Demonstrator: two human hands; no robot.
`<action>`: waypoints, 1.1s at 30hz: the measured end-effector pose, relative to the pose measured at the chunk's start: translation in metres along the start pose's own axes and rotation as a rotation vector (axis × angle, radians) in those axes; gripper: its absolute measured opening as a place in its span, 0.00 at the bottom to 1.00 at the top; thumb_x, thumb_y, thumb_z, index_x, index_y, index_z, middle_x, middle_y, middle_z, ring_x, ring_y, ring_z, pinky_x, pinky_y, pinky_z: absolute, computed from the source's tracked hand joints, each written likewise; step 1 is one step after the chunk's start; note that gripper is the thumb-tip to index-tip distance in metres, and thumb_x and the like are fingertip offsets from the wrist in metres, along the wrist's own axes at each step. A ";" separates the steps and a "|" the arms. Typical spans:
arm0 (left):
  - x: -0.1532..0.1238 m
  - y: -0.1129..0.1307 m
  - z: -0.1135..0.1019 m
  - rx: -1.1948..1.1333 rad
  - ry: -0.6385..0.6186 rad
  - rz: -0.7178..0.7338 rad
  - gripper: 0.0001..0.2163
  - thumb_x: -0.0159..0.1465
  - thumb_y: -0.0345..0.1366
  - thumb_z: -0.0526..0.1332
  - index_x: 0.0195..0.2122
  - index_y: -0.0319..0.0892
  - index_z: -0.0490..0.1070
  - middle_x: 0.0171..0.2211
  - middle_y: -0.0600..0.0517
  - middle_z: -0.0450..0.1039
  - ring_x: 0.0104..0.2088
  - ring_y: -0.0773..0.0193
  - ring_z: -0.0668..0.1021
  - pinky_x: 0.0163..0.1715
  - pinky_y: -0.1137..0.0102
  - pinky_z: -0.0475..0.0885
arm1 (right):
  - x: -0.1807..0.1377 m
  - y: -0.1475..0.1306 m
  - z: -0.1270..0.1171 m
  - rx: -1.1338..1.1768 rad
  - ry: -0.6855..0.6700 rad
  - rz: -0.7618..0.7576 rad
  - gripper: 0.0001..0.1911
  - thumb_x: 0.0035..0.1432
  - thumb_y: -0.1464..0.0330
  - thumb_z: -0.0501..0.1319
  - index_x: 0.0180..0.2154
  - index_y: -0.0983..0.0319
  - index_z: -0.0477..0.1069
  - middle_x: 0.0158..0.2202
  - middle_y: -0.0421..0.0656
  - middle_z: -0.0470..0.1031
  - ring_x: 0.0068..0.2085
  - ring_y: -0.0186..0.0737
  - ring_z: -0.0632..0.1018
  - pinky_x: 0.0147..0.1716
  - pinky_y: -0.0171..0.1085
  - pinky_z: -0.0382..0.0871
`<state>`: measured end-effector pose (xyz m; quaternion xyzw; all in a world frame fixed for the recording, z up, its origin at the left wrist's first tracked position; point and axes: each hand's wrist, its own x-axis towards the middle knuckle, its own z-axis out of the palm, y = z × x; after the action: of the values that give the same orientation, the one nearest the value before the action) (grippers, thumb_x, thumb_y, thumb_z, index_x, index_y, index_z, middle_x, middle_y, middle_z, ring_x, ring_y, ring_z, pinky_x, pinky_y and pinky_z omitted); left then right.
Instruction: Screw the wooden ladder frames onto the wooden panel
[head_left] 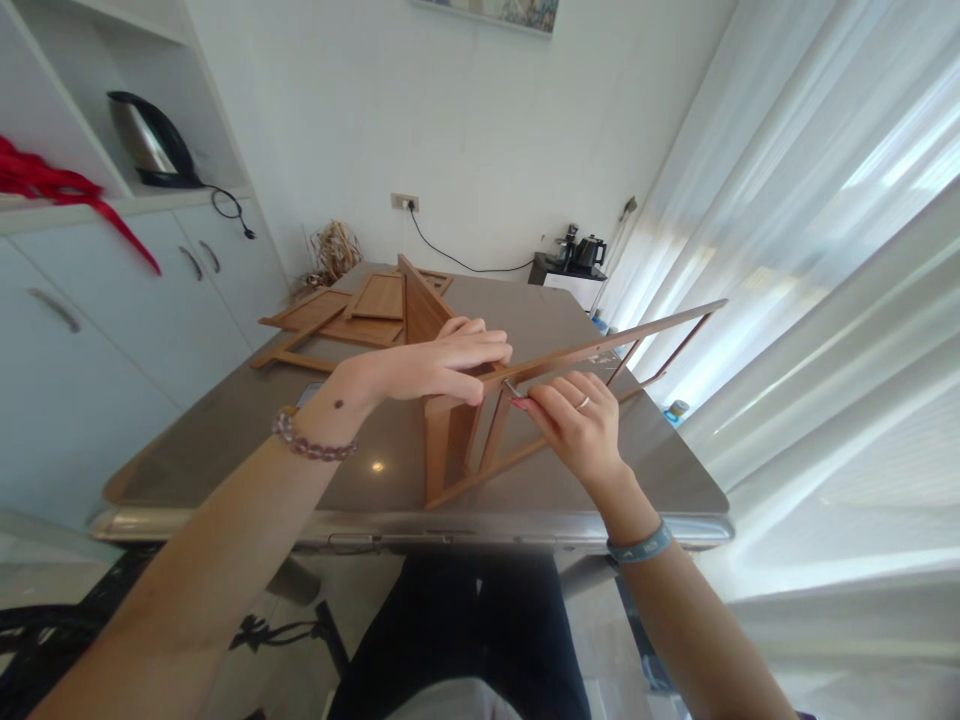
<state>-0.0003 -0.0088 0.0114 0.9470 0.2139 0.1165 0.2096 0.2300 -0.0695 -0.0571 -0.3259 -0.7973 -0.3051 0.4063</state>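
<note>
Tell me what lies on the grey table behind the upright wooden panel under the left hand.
Behind the upright wooden panel, flat wooden boards lie spread on the grey table. The panel and the left hand cover part of the boards, so their full number stays hidden.

Both forearms are bare, with no sleeves visible. The left hand (442,365) has a bracelet (311,443) of small round beads, pinkish and brown, around the wrist, and a small dark mole sits just above it, toward 1 o'clock. The right hand (581,420) wears a thin silver ring (583,403) on one finger and a light blue band (640,545) with dark markings on the wrist. One fingernail at the 9 o'clock side of this hand looks painted red. At 6 o'clock, the legs are in dark trousers (457,630).
</note>
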 end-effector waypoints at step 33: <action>-0.002 -0.002 0.000 -0.052 -0.010 0.008 0.12 0.59 0.45 0.56 0.40 0.45 0.65 0.46 0.52 0.64 0.56 0.55 0.61 0.67 0.58 0.47 | -0.002 -0.062 0.000 0.577 -0.084 0.821 0.19 0.68 0.57 0.55 0.27 0.59 0.69 0.22 0.36 0.72 0.24 0.31 0.74 0.28 0.31 0.63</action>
<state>-0.0024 -0.0079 0.0100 0.9427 0.2059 0.1180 0.2347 0.1830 -0.1075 -0.0726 -0.4987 -0.6709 0.1262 0.5340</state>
